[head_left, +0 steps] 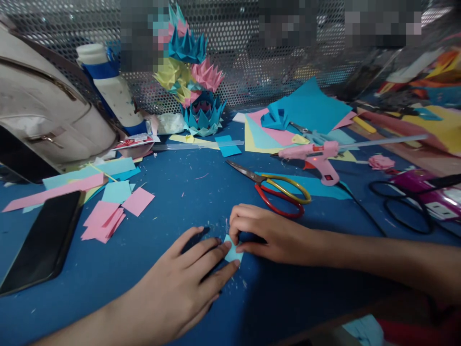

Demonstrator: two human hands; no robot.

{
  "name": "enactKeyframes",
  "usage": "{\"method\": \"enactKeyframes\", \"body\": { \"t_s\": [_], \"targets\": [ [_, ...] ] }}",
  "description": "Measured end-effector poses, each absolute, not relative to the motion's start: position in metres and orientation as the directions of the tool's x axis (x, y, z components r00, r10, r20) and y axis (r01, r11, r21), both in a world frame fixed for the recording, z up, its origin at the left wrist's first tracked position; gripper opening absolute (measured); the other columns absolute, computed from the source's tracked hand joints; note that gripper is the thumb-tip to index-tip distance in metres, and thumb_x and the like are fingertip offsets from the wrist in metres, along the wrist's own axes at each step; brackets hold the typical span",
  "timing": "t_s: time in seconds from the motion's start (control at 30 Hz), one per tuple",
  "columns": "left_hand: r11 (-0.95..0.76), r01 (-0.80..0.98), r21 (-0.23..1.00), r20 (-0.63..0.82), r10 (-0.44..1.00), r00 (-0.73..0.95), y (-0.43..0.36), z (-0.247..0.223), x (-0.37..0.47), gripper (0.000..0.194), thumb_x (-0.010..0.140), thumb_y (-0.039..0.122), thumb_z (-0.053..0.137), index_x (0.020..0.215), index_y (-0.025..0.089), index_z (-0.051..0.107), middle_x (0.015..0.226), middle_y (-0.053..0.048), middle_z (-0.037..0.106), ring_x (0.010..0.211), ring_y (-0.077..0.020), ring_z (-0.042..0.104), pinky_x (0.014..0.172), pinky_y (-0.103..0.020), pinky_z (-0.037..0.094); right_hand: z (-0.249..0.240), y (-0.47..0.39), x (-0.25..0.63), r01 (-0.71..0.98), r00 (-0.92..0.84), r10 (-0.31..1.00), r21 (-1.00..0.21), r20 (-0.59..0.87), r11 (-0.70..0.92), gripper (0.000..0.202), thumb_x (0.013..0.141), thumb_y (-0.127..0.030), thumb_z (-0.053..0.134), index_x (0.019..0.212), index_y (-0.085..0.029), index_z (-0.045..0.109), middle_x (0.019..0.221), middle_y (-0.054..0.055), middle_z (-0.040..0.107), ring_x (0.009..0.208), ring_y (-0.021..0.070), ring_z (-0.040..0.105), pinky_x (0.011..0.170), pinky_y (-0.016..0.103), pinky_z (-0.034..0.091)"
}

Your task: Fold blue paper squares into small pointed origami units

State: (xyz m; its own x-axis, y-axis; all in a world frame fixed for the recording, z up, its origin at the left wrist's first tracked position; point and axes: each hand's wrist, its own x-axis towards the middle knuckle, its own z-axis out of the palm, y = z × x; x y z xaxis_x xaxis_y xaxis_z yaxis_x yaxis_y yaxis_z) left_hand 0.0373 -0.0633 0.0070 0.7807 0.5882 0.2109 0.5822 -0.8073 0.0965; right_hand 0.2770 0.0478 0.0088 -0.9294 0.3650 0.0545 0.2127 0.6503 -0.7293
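- In the head view, a small light-blue paper square (232, 254) lies on the blue tabletop (173, 192), under and between the fingertips of both hands.
- The left hand (187, 276) is open, palm down, its fingers spread; two fingertips rest on the square's left and lower parts, probably to keep so light a piece from sliding.
- The right hand (277, 238) is bent over the opposite side, thumb and curled fingers at the paper. This suits fine control of an edge, but I cannot tell whether they pinch it or only press. The hands are just beside each other.
- Scissors (257, 179) with red and yellow handles lie beyond the right hand, handles toward that side, which puts them within easy reach.
- A pink hot glue gun (313, 153) lies on its side farther back, a red light showing; its nozzle points left, away from the right forearm, perhaps for safety.
- Pink paper squares (103, 221) sit in a loose, overlapping pile at left, beside a smartphone (46, 240), seemingly grouped by size.
- Folded paper flowers (203, 113) stand stacked against the perforated metal panel (239, 72), likely out of the hands' way.
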Motion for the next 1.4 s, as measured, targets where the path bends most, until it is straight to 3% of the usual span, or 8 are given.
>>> {"method": "enactKeyframes", "body": {
  "t_s": [0.2, 0.47, 0.73, 0.93, 1.13, 1.4],
  "targets": [
    [-0.794, 0.602, 0.085, 0.251, 0.602, 0.758, -0.063, 0.005, 0.040, 0.039, 0.103, 0.032, 0.048, 0.140, 0.024, 0.055, 0.134, -0.005, 0.063, 0.125, -0.0236, 0.053, 0.124, -0.046, 0.006, 0.006, 0.052, 0.277, 0.178, -0.937, 0.341, -0.732, 0.078, 0.657, 0.007, 0.095, -0.024, 0.063, 0.094, -0.018, 0.067, 0.095, 0.004, 0.061, 0.095, 0.0172, 0.057, 0.085, 0.029, 0.042],
    [-0.816, 0.575, 0.062, 0.185, 0.575, 0.797, -0.063, 0.008, 0.038, 0.042, 0.103, 0.026, 0.044, 0.143, 0.022, 0.053, 0.140, -0.006, 0.059, 0.132, -0.0248, 0.047, 0.123, -0.045, -0.002, 0.008, 0.064, 0.281, 0.086, -0.953, 0.278, -0.778, 0.117, 0.623, 0.013, 0.098, -0.021, 0.060, 0.099, -0.018, 0.073, 0.096, 0.005, 0.065, 0.096, 0.0148, 0.061, 0.087, 0.026, 0.045],
    [-0.842, 0.538, 0.043, 0.186, 0.536, 0.824, -0.058, 0.009, 0.040, 0.040, 0.104, 0.023, 0.040, 0.141, 0.019, 0.055, 0.150, -0.007, 0.051, 0.139, -0.0232, 0.042, 0.124, -0.045, -0.001, 0.010, 0.064, 0.280, 0.121, -0.932, 0.348, -0.815, 0.104, 0.567, 0.006, 0.094, -0.019, 0.064, 0.094, -0.017, 0.069, 0.090, 0.003, 0.069, 0.087, 0.0138, 0.061, 0.079, 0.023, 0.047],
    [-0.849, 0.525, 0.061, 0.166, 0.528, 0.833, -0.057, 0.006, 0.039, 0.042, 0.103, 0.026, 0.038, 0.143, 0.019, 0.052, 0.152, -0.011, 0.047, 0.143, -0.0254, 0.038, 0.123, -0.051, 0.014, 0.012, 0.062, 0.279, 0.171, -0.910, 0.412, -0.856, 0.054, 0.489, 0.001, 0.090, -0.015, 0.067, 0.090, -0.016, 0.068, 0.087, 0.002, 0.067, 0.078, 0.0118, 0.059, 0.072, 0.022, 0.047],
    [-0.846, 0.528, 0.073, 0.152, 0.533, 0.832, -0.059, 0.001, 0.037, 0.043, 0.102, 0.026, 0.039, 0.143, 0.018, 0.051, 0.154, -0.012, 0.043, 0.147, -0.0255, 0.030, 0.124, -0.050, 0.001, 0.014, 0.061, 0.281, 0.152, -0.918, 0.387, -0.824, 0.086, 0.546, 0.006, 0.094, -0.018, 0.062, 0.091, -0.015, 0.067, 0.087, 0.003, 0.067, 0.082, 0.0140, 0.057, 0.075, 0.024, 0.044],
    [-0.841, 0.535, 0.082, 0.158, 0.541, 0.826, -0.059, 0.001, 0.038, 0.045, 0.101, 0.024, 0.038, 0.145, 0.018, 0.049, 0.156, -0.012, 0.040, 0.148, -0.0248, 0.029, 0.124, -0.049, 0.003, 0.019, 0.062, 0.282, 0.145, -0.952, 0.296, -0.734, 0.080, 0.664, 0.014, 0.097, -0.017, 0.057, 0.087, -0.014, 0.067, 0.082, 0.003, 0.061, 0.083, 0.0151, 0.054, 0.078, 0.027, 0.040]
  ]
}}
